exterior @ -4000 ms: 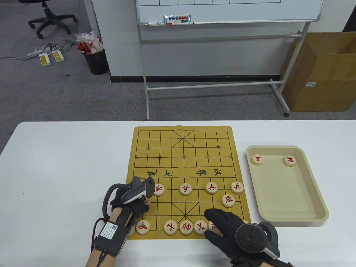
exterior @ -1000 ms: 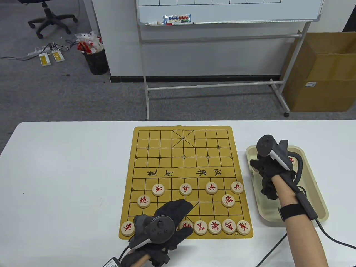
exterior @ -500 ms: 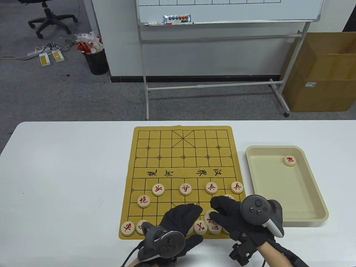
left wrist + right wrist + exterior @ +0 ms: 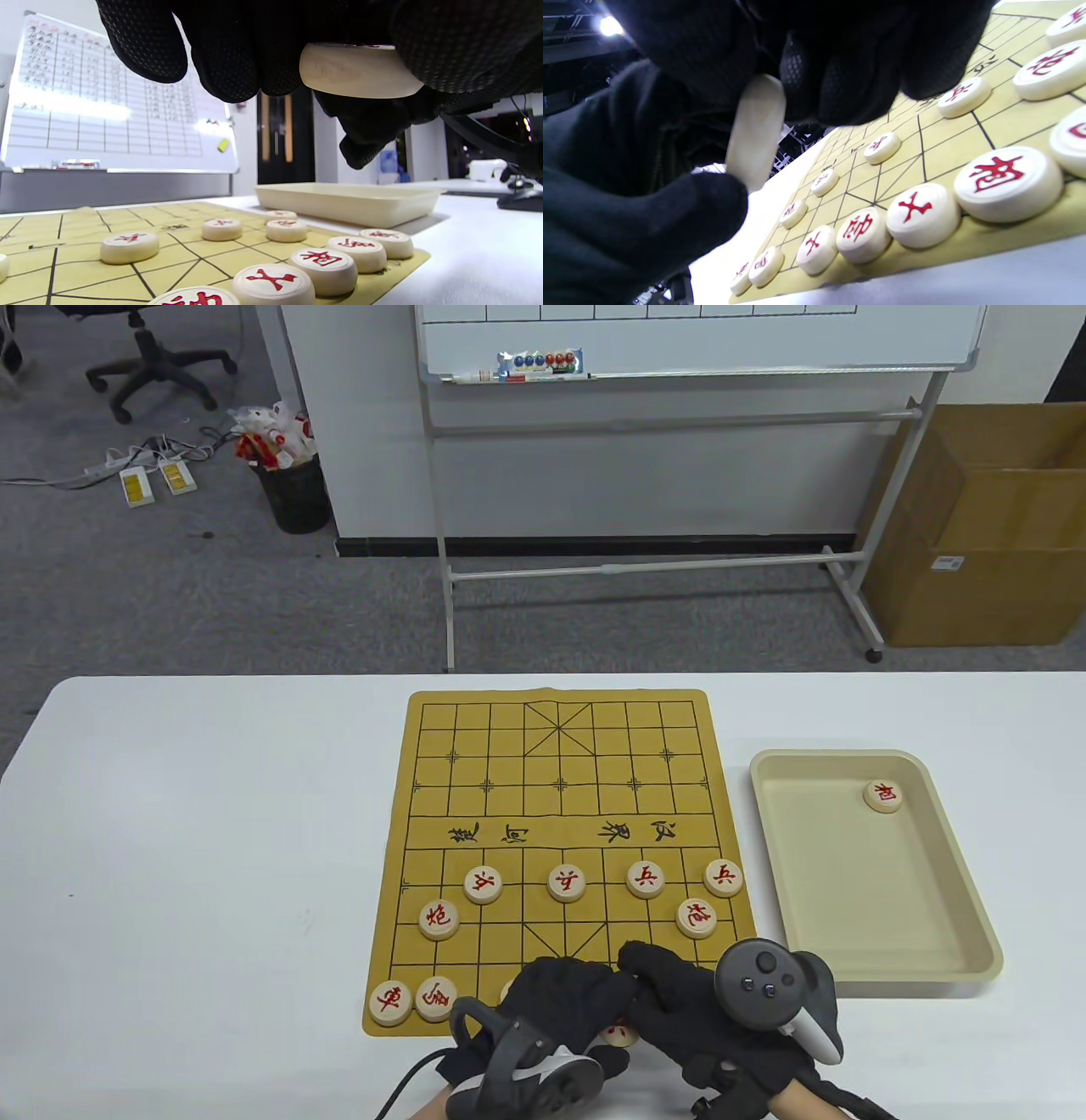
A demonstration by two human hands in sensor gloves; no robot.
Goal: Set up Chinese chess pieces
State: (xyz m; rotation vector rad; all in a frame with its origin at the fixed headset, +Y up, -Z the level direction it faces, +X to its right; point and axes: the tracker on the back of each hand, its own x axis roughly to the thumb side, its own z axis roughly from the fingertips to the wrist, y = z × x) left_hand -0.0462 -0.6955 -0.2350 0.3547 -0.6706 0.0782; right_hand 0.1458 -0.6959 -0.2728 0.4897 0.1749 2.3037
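A yellow chess board (image 4: 560, 780) lies on the white table with red-lettered wooden pieces on its near half: a row of soldiers (image 4: 567, 882), two cannons (image 4: 439, 918), and a back row partly hidden under my hands. My left hand (image 4: 594, 1010) and right hand (image 4: 653, 984) meet over the board's near edge. Between them is one chess piece (image 4: 619, 1033), lifted off the board. In the left wrist view this piece (image 4: 360, 70) sits under my curled fingers. In the right wrist view the piece (image 4: 755, 131) stands on edge, pinched by gloved fingers.
A beige tray (image 4: 848, 967) stands right of the board with one piece (image 4: 882, 796) in its far right corner. A chariot (image 4: 390, 1001) and a horse (image 4: 435, 999) show at the back row's left end. A whiteboard stand is beyond the table.
My right hand took a piece out of the tray and brought it to the board's near edge. The left hand has closed in, and both hands now meet around that piece.
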